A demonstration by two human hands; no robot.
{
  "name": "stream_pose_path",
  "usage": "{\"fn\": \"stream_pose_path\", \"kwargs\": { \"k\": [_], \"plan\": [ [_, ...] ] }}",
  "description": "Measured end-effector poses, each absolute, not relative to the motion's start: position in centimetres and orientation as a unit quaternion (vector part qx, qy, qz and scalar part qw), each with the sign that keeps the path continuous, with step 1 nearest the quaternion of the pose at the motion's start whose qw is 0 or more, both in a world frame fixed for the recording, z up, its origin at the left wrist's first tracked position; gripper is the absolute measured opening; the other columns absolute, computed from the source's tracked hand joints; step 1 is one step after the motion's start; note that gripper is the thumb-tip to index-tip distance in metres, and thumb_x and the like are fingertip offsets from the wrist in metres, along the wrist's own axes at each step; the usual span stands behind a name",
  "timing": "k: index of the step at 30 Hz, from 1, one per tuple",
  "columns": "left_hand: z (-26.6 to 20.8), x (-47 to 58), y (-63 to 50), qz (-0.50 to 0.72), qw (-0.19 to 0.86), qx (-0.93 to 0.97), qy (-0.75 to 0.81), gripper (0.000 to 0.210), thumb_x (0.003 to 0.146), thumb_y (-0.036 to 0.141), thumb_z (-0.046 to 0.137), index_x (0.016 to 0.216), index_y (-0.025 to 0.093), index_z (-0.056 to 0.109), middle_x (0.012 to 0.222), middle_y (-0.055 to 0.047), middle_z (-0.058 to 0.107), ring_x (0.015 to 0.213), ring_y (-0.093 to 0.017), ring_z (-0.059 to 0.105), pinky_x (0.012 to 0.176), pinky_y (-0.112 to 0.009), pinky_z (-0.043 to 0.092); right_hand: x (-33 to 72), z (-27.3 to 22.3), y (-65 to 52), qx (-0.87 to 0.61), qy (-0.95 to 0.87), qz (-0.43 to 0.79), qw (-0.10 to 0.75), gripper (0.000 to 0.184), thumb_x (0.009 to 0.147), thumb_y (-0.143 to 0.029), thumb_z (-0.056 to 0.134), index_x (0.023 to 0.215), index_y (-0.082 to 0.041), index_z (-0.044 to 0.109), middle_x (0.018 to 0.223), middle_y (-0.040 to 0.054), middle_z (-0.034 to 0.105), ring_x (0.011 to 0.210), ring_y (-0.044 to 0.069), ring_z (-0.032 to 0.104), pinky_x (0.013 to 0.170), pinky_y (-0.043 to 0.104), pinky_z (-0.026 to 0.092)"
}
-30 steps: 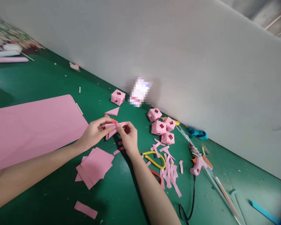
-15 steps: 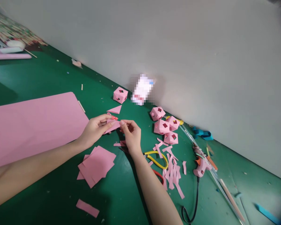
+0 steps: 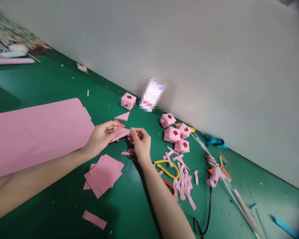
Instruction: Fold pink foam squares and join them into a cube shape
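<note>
Both hands pinch one folded piece of pink paper [image 3: 121, 132] above the green table. My left hand [image 3: 103, 136] grips its left part with thumb over fingers, and a small red patterned thing [image 3: 120, 125] shows at those fingertips. My right hand [image 3: 141, 142] holds the pointed right end between thumb and forefinger. Just beyond lies a folded pink paper triangle [image 3: 123, 116]. Below the left hand is a stack of pink paper squares [image 3: 104, 174]. Scissors with a yellow handle [image 3: 168, 168] and a red handle [image 3: 168, 186] lie partly hidden behind my right forearm.
Several pink paper polyhedra [image 3: 172, 134] stand by the wall, with pink paper strips [image 3: 183, 181] nearby. A pink glue gun [image 3: 214, 176] with a black cord lies at right. A blurred phone-like screen [image 3: 151, 95] leans on the wall. A large pink sheet [image 3: 40, 132] covers the left.
My right hand has slid slightly to the right along the folded paper, so more of its pointed end shows. The left hand keeps its hold; the view has shifted a little.
</note>
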State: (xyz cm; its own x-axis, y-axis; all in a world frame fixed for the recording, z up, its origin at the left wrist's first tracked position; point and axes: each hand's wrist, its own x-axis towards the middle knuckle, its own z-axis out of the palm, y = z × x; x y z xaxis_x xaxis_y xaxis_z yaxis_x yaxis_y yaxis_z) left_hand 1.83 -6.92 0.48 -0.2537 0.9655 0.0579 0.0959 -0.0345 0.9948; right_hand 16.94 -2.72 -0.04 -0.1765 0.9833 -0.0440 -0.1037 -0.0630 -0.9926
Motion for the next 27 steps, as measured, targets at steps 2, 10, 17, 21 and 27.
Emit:
{"fn": "stream_pose_path", "kwargs": {
  "k": [2, 10, 17, 21, 27],
  "plan": [
    [0.48, 1.83, -6.94, 0.551, 0.399, 0.462, 0.569, 0.035, 0.082, 0.049, 0.071, 0.098, 0.019, 0.068, 0.101, -0.009, 0.075, 0.09, -0.023, 0.071, 0.07, -0.03, 0.058, 16.93, -0.17, -2.67, -0.438, -0.499, 0.587, 0.463, 0.032, 0.081, -0.049, 0.07, 0.082, -0.018, 0.064, 0.069, 0.0008, 0.068, 0.059, 0.012, 0.062, 0.055, 0.023, 0.049],
    [0.67, 1.98, -7.02, 0.551, 0.405, 0.455, 0.571, 0.034, 0.082, 0.048, 0.072, 0.097, 0.018, 0.067, 0.093, -0.007, 0.073, 0.083, -0.02, 0.069, 0.065, -0.027, 0.056, 16.9, -0.44, -2.51, -0.426, -0.491, 0.599, 0.468, 0.031, 0.08, -0.046, 0.071, 0.086, -0.017, 0.064, 0.07, 0.001, 0.068, 0.059, 0.011, 0.062, 0.056, 0.023, 0.051],
    [0.9, 2.09, -7.03, 0.564, 0.42, 0.436, 0.562, 0.034, 0.08, 0.047, 0.074, 0.096, 0.018, 0.066, 0.088, -0.005, 0.071, 0.079, -0.019, 0.067, 0.064, -0.027, 0.056, 17.04, -0.04, -2.75, -0.423, -0.512, 0.605, 0.44, 0.029, 0.081, -0.047, 0.067, 0.078, -0.019, 0.063, 0.072, 0.001, 0.07, 0.064, 0.013, 0.065, 0.059, 0.024, 0.052],
    [0.83, 2.08, -6.98, 0.562, 0.416, 0.439, 0.564, 0.033, 0.08, 0.047, 0.074, 0.095, 0.018, 0.066, 0.087, -0.005, 0.071, 0.078, -0.019, 0.067, 0.062, -0.027, 0.056, 17.05, 0.01, -2.76, -0.415, -0.497, 0.616, 0.449, 0.028, 0.08, -0.045, 0.068, 0.075, -0.019, 0.063, 0.07, 0.0011, 0.069, 0.062, 0.013, 0.063, 0.059, 0.024, 0.051],
    [0.38, 1.76, -6.81, 0.571, 0.42, 0.423, 0.565, 0.034, 0.079, 0.047, 0.074, 0.098, 0.019, 0.067, 0.096, -0.008, 0.073, 0.087, -0.022, 0.07, 0.068, -0.029, 0.058, 17.11, 0.29, -2.85, -0.395, -0.523, 0.6, 0.458, 0.028, 0.081, -0.042, 0.07, 0.099, -0.021, 0.069, 0.074, -0.0015, 0.069, 0.066, 0.013, 0.064, 0.062, 0.024, 0.052]
  ]
}}
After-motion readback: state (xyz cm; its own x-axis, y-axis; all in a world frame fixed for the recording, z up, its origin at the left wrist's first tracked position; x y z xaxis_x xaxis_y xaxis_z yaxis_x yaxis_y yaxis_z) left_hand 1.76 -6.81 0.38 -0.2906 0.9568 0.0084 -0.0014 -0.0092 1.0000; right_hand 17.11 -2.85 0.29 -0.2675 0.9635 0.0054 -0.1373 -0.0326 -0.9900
